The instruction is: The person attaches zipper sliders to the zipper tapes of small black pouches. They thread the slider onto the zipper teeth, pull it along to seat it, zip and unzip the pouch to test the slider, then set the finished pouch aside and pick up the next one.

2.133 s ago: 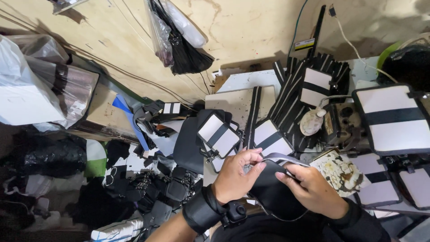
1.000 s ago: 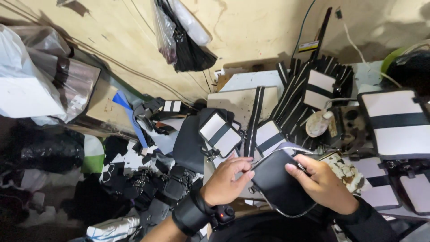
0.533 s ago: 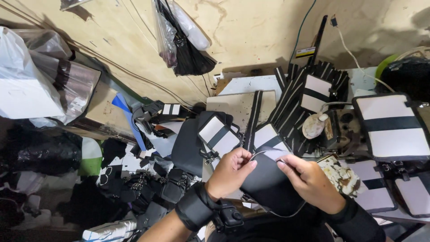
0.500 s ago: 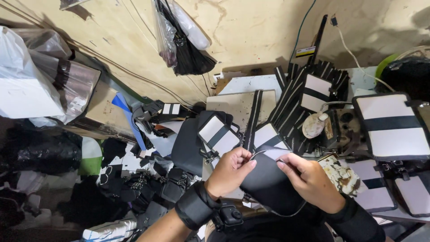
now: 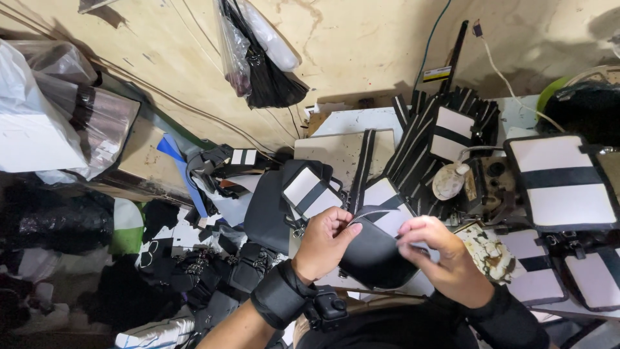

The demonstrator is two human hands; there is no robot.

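I am gripping a black pouch [image 5: 374, 255] between both hands, its contents hidden. My left hand [image 5: 326, 242] is pinching its zipper tape [image 5: 368, 213]; my right hand [image 5: 445, 258] is clasping its right edge.

Black pouch [image 5: 371, 255]: lower edge hidden behind both wrists; its zipper end is covered by the left hand [image 5: 326, 242] at 9 o'clock. Right hand [image 5: 445, 258] fingertips curl under, so the grip point is unseen. White-and-black panel [image 5: 562, 181] at 3 o'clock runs behind other pieces by the frame edge. Dark heap [image 5: 58, 220] at 9 o'clock too dim to identify.
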